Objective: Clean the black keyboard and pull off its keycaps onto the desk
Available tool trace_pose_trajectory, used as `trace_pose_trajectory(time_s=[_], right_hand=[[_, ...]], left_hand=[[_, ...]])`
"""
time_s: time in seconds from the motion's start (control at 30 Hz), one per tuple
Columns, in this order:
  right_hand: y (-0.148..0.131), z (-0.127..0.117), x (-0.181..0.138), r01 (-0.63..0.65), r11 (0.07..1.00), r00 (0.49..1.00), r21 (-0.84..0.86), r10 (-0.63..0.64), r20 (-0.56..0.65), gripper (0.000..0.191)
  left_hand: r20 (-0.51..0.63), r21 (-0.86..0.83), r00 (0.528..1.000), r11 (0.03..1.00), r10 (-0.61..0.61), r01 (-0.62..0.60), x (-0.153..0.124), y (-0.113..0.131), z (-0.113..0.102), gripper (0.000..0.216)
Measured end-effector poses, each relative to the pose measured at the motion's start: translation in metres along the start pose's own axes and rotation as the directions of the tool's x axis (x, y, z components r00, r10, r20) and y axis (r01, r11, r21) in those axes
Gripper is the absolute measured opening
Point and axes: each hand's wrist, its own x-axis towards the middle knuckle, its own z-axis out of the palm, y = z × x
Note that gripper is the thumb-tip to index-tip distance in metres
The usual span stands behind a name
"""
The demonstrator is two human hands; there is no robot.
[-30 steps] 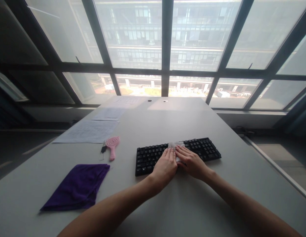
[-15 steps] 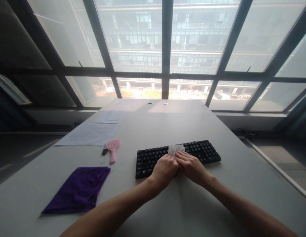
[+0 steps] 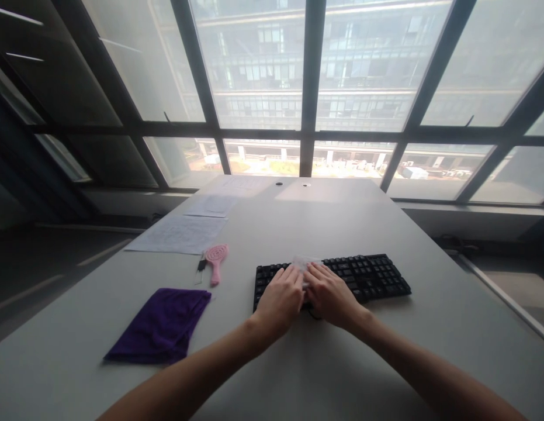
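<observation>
A black keyboard (image 3: 372, 276) lies at a slight slant on the white table. Over its left-middle keys, a thin whitish tissue or wipe (image 3: 304, 262) pokes out from beneath my fingers. My left hand (image 3: 281, 298) presses on it from the left, fingers together and angled forward. My right hand (image 3: 331, 292) meets it from the other side, its fingertips on the same tissue. Both hands almost touch, and they cover part of the keys and most of the tissue.
Left of the keyboard lie a pink hairbrush (image 3: 216, 257), a small black item with pale prongs (image 3: 201, 266) and a folded purple cloth (image 3: 160, 327). Printed papers (image 3: 175, 234) rest farther back on the table (image 3: 298, 228). Tall windows stand beyond it.
Both hands have slid left along the keyboard with the tissue, and their fingers now cover more of it. The whole view has shifted, so the table items appear farther right.
</observation>
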Motion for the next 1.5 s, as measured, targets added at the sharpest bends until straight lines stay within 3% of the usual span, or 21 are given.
trace_pose_trajectory(time_s=[0.2, 0.37, 0.7, 0.87, 1.1, 1.2, 1.5], right_hand=[[0.011, 0.003, 0.003, -0.014, 1.0, 0.996, -0.001, 0.014, 0.092, 0.065], [0.015, 0.011, -0.004, -0.001, 1.0, 0.997, 0.02, 0.0, 0.076, 0.067], [0.011, 0.014, -0.009, 0.008, 1.0, 1.0, 0.018, -0.009, 0.028, 0.053], [0.005, 0.013, -0.01, 0.02, 1.0, 1.0, 0.004, -0.02, -0.002, 0.043], [0.0, 0.009, -0.012, 0.022, 1.0, 0.997, 0.016, -0.02, -0.071, 0.04], [-0.002, 0.007, -0.011, 0.022, 0.999, 0.995, 0.026, -0.019, -0.093, 0.035], [-0.013, 0.004, 0.016, 0.057, 0.995, 0.998, 0.083, -0.057, -0.005, 0.03]], left_hand=[[0.081, -0.038, 0.988, 0.991, 0.132, -0.13, 0.007, -0.034, 0.022, 0.069], [0.079, -0.022, 0.979, 0.982, 0.188, -0.187, 0.005, -0.035, 0.027, 0.078], [0.017, 0.088, 0.987, 0.984, 0.157, -0.158, 0.0, -0.013, 0.031, 0.065], [0.0, 0.162, 0.989, 0.976, 0.15, -0.148, -0.005, 0.0, 0.035, 0.048], [-0.068, 0.053, 0.991, 0.992, 0.116, -0.113, -0.004, 0.006, 0.016, 0.035], [-0.043, 0.055, 0.997, 0.997, 0.065, -0.063, -0.003, 0.006, 0.003, 0.028], [0.04, 0.089, 0.996, 0.993, -0.085, 0.081, -0.009, 0.007, -0.016, 0.024]])
